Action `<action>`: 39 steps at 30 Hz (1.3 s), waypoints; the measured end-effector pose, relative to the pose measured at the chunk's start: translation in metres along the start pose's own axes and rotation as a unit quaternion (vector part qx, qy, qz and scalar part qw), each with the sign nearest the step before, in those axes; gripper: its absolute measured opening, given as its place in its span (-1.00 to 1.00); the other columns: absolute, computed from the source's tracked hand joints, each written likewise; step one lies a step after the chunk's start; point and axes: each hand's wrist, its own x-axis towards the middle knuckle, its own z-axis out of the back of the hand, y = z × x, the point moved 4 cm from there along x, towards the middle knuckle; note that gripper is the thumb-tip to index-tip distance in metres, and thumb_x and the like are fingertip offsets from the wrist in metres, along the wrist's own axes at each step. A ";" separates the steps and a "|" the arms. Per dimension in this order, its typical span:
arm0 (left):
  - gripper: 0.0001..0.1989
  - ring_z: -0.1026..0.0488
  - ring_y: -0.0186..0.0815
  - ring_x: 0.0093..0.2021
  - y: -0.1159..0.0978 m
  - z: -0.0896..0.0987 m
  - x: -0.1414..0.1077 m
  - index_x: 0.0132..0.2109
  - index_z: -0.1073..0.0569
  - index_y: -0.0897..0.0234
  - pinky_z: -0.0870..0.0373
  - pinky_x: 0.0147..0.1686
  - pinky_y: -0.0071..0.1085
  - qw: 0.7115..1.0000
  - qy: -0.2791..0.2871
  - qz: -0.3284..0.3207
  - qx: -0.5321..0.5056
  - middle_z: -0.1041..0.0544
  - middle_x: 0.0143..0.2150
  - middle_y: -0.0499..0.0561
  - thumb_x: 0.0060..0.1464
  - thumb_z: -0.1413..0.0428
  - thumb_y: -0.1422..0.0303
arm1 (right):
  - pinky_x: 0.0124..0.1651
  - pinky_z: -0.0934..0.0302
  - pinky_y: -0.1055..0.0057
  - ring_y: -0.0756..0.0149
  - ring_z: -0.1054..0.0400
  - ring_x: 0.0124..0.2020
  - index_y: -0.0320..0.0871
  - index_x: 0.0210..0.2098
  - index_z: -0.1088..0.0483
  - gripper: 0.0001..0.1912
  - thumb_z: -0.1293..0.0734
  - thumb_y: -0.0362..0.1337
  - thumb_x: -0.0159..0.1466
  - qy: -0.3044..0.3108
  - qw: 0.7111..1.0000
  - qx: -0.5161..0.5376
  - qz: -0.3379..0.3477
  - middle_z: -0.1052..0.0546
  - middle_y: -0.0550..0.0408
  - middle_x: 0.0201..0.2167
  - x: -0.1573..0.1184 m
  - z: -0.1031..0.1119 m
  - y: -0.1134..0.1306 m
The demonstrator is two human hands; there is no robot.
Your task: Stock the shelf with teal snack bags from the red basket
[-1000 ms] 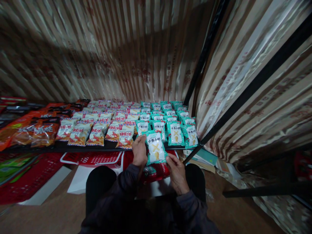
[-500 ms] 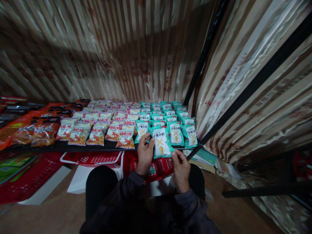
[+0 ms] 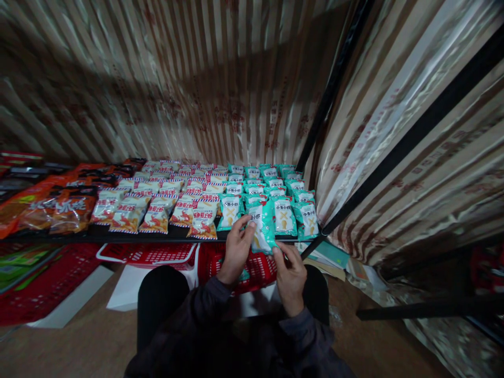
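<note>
Between my two hands is a teal and white snack bag (image 3: 263, 228), turned so that its teal side shows on the right. My left hand (image 3: 236, 249) grips its left edge, thumb over the front. At its lower right corner, my right hand (image 3: 290, 273) pinches the bag between thumb and fingers. Behind it stand rows of matching teal bags (image 3: 284, 215) on a black shelf (image 3: 189, 235). To their left are several white and orange snack bags (image 3: 157, 212) with striped edges.
Orange and black bags (image 3: 73, 210) fill the shelf's left part. Red baskets (image 3: 157, 256) stand below the shelf edge, one under my hands. A slanting black metal post (image 3: 378, 173) rises on the right, before striped sheeting (image 3: 236, 79). Papers (image 3: 334, 256) lie on the floor at right.
The held bag has turned about its upright axis, from facing me to showing its teal right side. My hands have stayed on it, almost in place.
</note>
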 end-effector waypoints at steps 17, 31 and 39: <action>-0.59 -0.43 -0.39 -0.45 0.023 0.005 0.009 -0.28 -0.42 0.28 -0.37 -0.40 -0.47 0.995 -0.008 0.035 -0.093 -0.50 -0.42 -0.07 -0.12 -0.24 0.03 | -0.22 -0.30 0.34 0.25 -0.41 -0.31 0.03 -0.12 -0.55 -0.78 -0.31 -0.19 0.28 0.239 0.952 -0.117 0.149 -0.54 0.03 -0.36 -0.018 -0.024 0.012; -0.55 -0.52 -0.33 -0.34 0.026 0.007 0.000 -0.24 -0.52 0.27 -0.40 -0.33 -0.48 0.983 0.091 0.127 -0.099 -0.58 -0.35 -0.03 -0.23 -0.31 0.05 | -0.31 -0.29 0.39 0.35 -0.38 -0.47 -0.13 -0.48 -0.48 -0.62 -0.53 0.02 -0.10 0.146 0.918 0.238 -0.283 -0.55 0.18 -0.53 0.056 -0.029 -0.021; -0.58 -0.52 -0.28 -0.23 0.022 0.003 -0.005 -0.26 -0.52 0.28 -0.41 -0.22 -0.44 0.983 0.101 0.130 -0.083 -0.59 -0.32 -0.01 -0.20 -0.30 0.06 | -0.41 -0.16 0.47 0.48 -0.23 -0.58 -0.17 -0.57 -0.46 -0.62 -0.56 -0.05 -0.22 0.019 0.940 0.209 -0.268 -0.43 0.29 -0.65 0.055 -0.028 -0.030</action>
